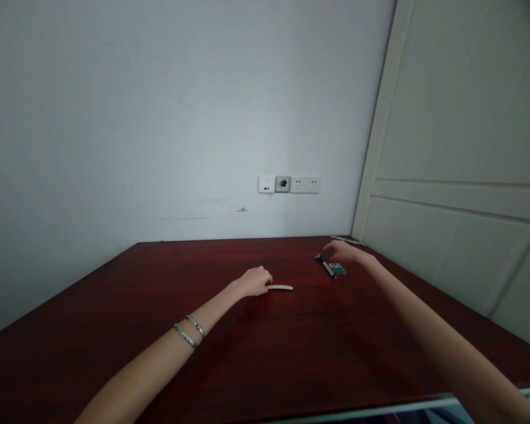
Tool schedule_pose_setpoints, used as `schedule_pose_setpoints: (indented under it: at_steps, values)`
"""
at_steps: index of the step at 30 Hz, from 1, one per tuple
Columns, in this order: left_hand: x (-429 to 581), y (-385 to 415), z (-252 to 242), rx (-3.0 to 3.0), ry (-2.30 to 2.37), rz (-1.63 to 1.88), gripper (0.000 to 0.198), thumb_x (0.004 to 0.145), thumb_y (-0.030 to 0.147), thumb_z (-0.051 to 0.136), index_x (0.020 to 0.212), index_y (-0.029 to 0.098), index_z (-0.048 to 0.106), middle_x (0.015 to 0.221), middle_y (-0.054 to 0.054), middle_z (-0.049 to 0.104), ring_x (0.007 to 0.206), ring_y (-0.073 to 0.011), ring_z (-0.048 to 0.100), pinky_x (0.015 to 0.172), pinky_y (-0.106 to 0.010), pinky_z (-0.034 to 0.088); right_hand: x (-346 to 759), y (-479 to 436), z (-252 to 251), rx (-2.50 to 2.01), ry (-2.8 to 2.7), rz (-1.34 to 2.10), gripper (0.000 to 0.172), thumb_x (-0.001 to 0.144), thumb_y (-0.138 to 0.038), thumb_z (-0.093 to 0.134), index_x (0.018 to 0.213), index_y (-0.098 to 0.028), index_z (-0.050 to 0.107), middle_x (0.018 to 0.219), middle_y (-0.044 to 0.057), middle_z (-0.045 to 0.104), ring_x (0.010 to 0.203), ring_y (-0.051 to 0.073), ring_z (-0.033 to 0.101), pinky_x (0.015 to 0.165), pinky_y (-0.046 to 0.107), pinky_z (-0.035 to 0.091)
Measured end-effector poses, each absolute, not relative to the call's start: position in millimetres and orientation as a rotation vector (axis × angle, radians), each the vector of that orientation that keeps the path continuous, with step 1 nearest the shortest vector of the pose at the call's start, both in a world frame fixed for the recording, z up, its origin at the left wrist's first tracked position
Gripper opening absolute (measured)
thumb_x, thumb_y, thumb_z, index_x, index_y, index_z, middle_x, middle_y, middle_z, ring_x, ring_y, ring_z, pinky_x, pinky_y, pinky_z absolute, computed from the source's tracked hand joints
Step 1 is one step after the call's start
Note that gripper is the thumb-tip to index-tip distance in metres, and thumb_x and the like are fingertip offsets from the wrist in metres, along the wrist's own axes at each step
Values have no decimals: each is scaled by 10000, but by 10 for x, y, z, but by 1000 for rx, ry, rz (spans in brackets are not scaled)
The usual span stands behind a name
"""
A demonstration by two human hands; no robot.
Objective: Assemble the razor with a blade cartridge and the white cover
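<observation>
My left hand (255, 281) is closed on one end of a thin white strip (281, 287), low over the dark red table. The strip's other end points right. Farther back on the right, my right hand (339, 251) reaches over a dark razor-like tool (326, 266) with a pale handle; its fingers are bent, and whether they touch the tool's head is unclear. Beside the tool lies a small clear packet (338, 269) with bluish contents.
The red table (256, 353) meets a white wall with a row of sockets (305, 185). A thin flat strip (348, 241) lies at the back right corner, by a pale panelled door (450, 241).
</observation>
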State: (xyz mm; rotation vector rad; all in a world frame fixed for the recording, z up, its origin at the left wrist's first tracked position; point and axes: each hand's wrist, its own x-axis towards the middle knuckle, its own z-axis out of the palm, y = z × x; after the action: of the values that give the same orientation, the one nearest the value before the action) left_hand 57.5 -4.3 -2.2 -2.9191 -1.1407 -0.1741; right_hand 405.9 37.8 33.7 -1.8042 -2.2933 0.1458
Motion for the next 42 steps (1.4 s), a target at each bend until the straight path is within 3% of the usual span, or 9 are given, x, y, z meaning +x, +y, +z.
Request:
schedule_pose_setpoints:
  at_steps: [7, 12, 18, 26, 31, 38, 42]
  values:
    - [595, -77, -19, -2787, -988, -118, 163, 742, 139, 532, 807, 180, 676, 806, -79, 648, 829, -200, 577, 677, -273, 422, 3518, 134, 504, -1600, -2344, 90, 377, 678, -180, 584, 1044, -135, 662, 1041, 87, 662, 957, 205, 596, 853, 249, 427]
    - [547, -85, 71, -2660, -740, -198, 138, 782, 125, 503, 779, 160, 636, 812, -70, 622, 846, -194, 539, 721, -290, 399, 3187, -117, 436, -1655, -2212, 197, 280, 700, -301, 586, 916, -171, 709, 892, 67, 699, 809, 195, 632, 701, 242, 458]
    - [568, -126, 228, -2548, -591, -268, 112, 818, 136, 480, 861, 155, 582, 883, -73, 580, 902, -188, 482, 783, -292, 353, 2823, -384, 286, -1482, -2169, 538, 305, 711, -362, 545, 760, -126, 732, 638, 32, 666, 580, 138, 562, 511, 208, 380]
    - [626, -222, 334, -2533, -510, -284, 150, 845, 124, 417, 851, 149, 565, 900, -87, 568, 918, -199, 460, 799, -305, 336, 2659, -456, 150, -1315, -2122, 749, 307, 689, -372, 561, 649, -102, 702, 540, 7, 594, 479, 91, 437, 463, 204, 310]
    - [638, -234, 343, -2553, -531, -328, 162, 831, 139, 449, 940, 157, 567, 942, -81, 567, 948, -206, 454, 823, -314, 347, 2676, -400, 75, -1301, -2048, 796, 294, 670, -372, 581, 667, -104, 700, 577, 26, 626, 499, 104, 473, 485, 209, 343]
    - [487, -98, 332, -2605, -657, -560, 226, 835, 152, 448, 1019, 154, 578, 993, -83, 557, 962, -189, 460, 874, -321, 361, 3369, -279, 83, -1556, -1851, 615, 332, 674, -391, 567, 669, -89, 703, 545, 34, 601, 486, 96, 455, 469, 209, 339]
    - [280, 60, 278, -2657, -810, -661, 206, 835, 204, 473, 990, 158, 601, 953, -70, 583, 941, -181, 474, 870, -314, 374, 4022, -273, 74, -1804, -1629, 518, 408, 692, -418, 551, 835, -76, 722, 503, 30, 573, 409, 88, 410, 397, 212, 291]
